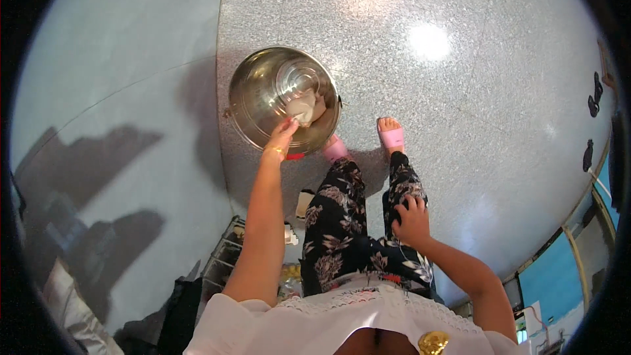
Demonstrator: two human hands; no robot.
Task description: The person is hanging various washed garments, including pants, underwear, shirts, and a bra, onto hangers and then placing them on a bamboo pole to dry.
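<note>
A large round steel bucket (254, 84) with a red grip on its handle stands on the speckled floor, to the left of centre. Inside it, near the lower right wall, lies a pale cloth-like or dough-like lump (306, 107). My left hand (282, 135) reaches over the bucket's near rim, its fingertips at the edge of the lump; whether they grip it cannot be told. My right hand (411, 219) rests on the right leg of my dark floral trousers (340, 197), its fingers apart and holding nothing.
A plain wall (128, 59) rises at the left of the bucket. Near my left arm stands a wire rack (219, 261) with items in it. My feet in pink slippers (392, 137) are beside the bucket. Dark footwear (594, 103) lies at the far right, above blue panels (552, 273).
</note>
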